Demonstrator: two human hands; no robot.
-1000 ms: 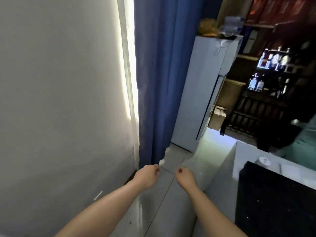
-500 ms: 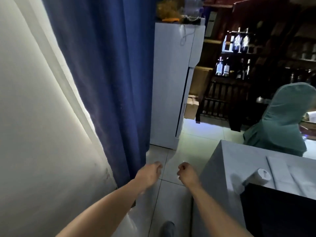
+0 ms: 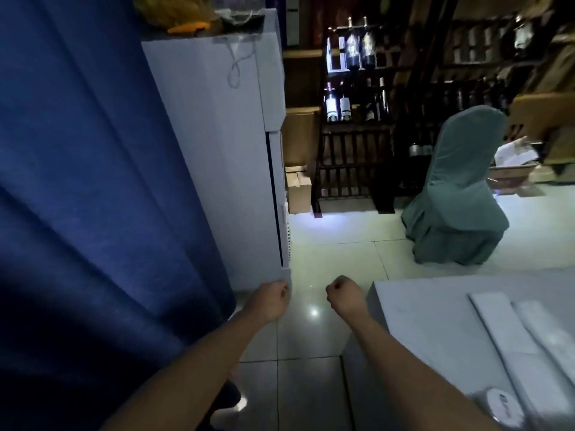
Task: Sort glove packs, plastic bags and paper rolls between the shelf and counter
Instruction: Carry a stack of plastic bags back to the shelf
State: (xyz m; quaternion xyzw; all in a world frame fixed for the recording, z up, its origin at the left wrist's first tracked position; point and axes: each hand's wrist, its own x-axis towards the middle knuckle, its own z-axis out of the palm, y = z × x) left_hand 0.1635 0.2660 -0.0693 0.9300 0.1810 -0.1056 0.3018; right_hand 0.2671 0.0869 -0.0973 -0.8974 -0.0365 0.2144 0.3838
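Blue cloth is hanging in heavy folds along the left, a curtain (image 3: 93, 181) falling beside a tall white cabinet (image 3: 214, 144) with orange and clear clutter sitting on top; the person is standing on the pale floor tiles (image 3: 329, 262) between that cabinet and a grey surface (image 3: 429, 321), holding both bare forearms out ahead; the left hand (image 3: 271, 301) is hovering in front of the cabinet's lower corner, its fingers clenching into a fist around nothing; the right hand (image 3: 343, 295) is hanging just beside the surface's far left corner, its fingers likewise curling tight and gripping nothing; two flat pale packs (image 3: 497, 325) are lying side by side on the surface, running from its middle toward the right edge, and I cannot tell whether they are gloves or bags; a white paper roll (image 3: 501, 404) is lying at the near edge, its end face showing; across the room a dark wooden shelf (image 3: 351, 141) is carrying wine bottles (image 3: 337, 105), a cardboard box (image 3: 299, 189) is sitting at its foot, and a chair in a green cover (image 3: 457, 194) is standing well apart from the surface.
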